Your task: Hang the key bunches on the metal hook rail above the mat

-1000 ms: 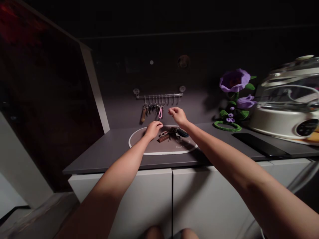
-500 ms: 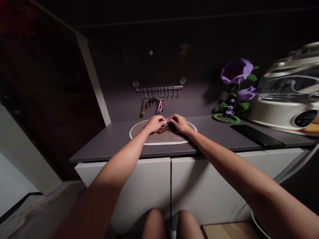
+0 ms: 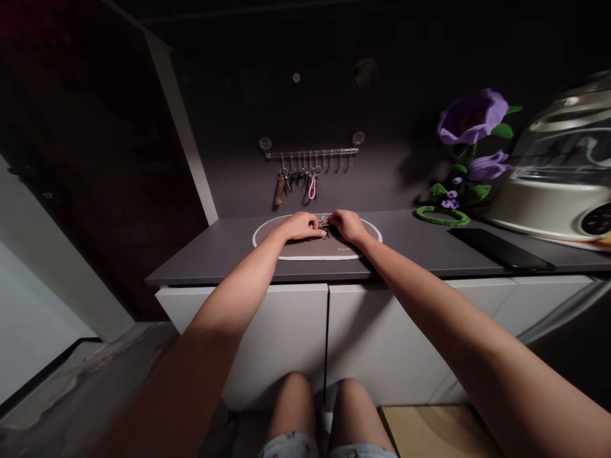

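A small bunch of keys (image 3: 326, 233) with a metal ring lies between my hands, over the brown oval mat (image 3: 296, 249) with its white rim. My left hand (image 3: 300, 225) reaches in from the left, its fingers curled round part of the bunch and its thumb lying along the near side. The brown fob seen earlier is mostly hidden beneath that hand. From the right, my right hand (image 3: 347, 224) pinches the ring end of the bunch with its fingertips. Exactly which key each hand grips is too small to make out.
Behind the mat, a clear hook rail (image 3: 312, 153) on the wall carries several keys, a brown fob (image 3: 279, 191) and a pink loop (image 3: 312, 188). Right of the mat are a black phone (image 3: 501, 249), a purple flower ornament (image 3: 472, 121) and a cream appliance (image 3: 539, 207).
My left hand has closed over the brown fob, which showed plainly before. My right fingertips stay on the bunch. The camera view has tilted down slightly.
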`<state>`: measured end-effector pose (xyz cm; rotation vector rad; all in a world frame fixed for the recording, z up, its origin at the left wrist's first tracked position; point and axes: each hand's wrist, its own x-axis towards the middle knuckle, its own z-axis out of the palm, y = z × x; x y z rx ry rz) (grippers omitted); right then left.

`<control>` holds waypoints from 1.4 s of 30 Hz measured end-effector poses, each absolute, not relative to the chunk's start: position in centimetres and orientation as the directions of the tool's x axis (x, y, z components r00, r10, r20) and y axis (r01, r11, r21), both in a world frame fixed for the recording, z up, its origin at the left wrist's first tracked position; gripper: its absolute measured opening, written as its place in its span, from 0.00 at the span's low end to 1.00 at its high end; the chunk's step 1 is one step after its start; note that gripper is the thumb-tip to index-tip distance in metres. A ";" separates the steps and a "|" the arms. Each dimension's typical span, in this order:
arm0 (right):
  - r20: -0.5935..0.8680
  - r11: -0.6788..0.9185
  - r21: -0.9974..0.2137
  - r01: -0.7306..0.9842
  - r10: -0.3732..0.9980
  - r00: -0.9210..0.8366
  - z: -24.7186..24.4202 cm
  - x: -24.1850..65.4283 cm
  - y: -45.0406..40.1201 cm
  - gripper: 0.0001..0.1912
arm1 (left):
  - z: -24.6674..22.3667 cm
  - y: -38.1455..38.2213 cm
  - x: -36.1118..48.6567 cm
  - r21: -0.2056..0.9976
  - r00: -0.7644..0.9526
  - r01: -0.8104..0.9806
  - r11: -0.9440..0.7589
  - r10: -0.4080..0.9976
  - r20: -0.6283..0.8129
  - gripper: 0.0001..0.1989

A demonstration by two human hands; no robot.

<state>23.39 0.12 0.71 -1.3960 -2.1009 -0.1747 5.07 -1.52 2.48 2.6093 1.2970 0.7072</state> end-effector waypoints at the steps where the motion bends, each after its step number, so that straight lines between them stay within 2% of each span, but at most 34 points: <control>1: 0.547 0.430 -0.215 0.877 0.797 -0.257 0.7 23.4 0.1 0.11 | 2.5 -1.5 5.0 0.325 0.514 0.724 -0.608 0.790 0.334 0.20; 6: 0.564 0.426 -0.230 0.875 0.791 -0.236 0.7 23.5 0.2 0.11 | 2.6 -1.4 4.8 0.321 0.492 0.759 -0.567 0.821 0.289 0.19; 13: 0.571 0.435 -0.255 0.864 0.788 -0.229 0.7 23.5 0.1 0.10 | 2.4 -1.2 4.6 0.342 0.475 0.754 -0.561 0.825 0.307 0.18; 19: 0.563 0.440 -0.263 0.859 0.793 -0.234 1.0 23.4 -0.4 0.11 | 2.2 0.0 4.6 0.472 0.383 0.694 -0.543 0.834 0.397 0.16; 24: 0.558 0.455 -0.254 0.853 0.790 -0.255 1.1 23.3 -0.5 0.11 | 2.1 0.5 4.9 0.618 0.254 0.644 -0.451 0.888 0.383 0.12; 29: 0.574 0.486 -0.254 0.836 0.771 -0.274 1.0 23.3 -0.4 0.10 | 1.7 0.9 5.1 0.807 0.170 0.458 -0.372 0.928 0.331 0.08; 34: 0.580 0.515 -0.267 0.815 0.761 -0.290 1.0 23.1 -0.4 0.10 | 1.6 1.3 5.2 0.924 0.150 0.212 -0.318 0.945 0.291 0.08; 38: 0.589 0.532 -0.266 0.804 0.750 -0.301 1.1 23.1 -0.4 0.09 | 2.2 0.6 5.4 0.980 0.129 -0.005 -0.199 0.972 0.198 0.07; 42: 0.605 0.553 -0.257 0.792 0.731 -0.314 1.0 23.0 -0.2 0.08 | 2.8 -0.3 5.6 0.982 0.158 -0.144 -0.125 0.976 0.148 0.07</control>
